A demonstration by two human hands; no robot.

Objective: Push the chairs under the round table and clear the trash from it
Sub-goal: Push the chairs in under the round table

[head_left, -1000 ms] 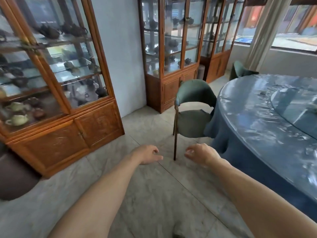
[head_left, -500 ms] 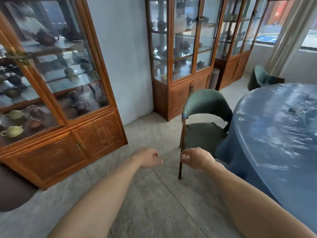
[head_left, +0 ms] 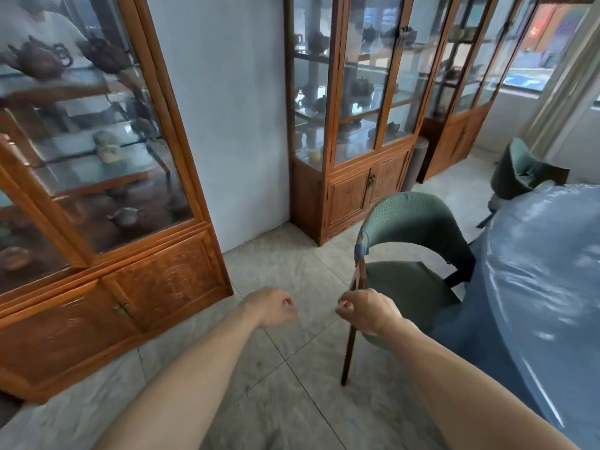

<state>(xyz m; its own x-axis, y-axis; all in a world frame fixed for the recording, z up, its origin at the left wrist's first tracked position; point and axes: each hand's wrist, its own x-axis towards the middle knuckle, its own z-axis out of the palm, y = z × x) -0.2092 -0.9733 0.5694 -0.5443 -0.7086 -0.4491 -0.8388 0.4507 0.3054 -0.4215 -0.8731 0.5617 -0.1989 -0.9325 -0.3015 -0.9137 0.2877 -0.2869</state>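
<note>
A green chair with a curved back and dark wooden legs stands at the edge of the round table, which wears a blue cloth under shiny plastic. Its seat faces the table. Both my arms reach forward at waist height. My left hand hangs over the tiled floor, fingers loosely curled, holding nothing. My right hand is just in front of the chair's near back leg, fingers loosely curled, empty, not gripping the chair. A second green chair stands further round the table.
Tall wood-and-glass cabinets full of teapots line the left wall, with more cabinets ahead. The tiled floor lies between cabinets and table. A window and curtain are at the far right.
The view has moved closer to the green chair and turned left. The chair now sits right beside my right hand. Both hands keep their loose curl.
</note>
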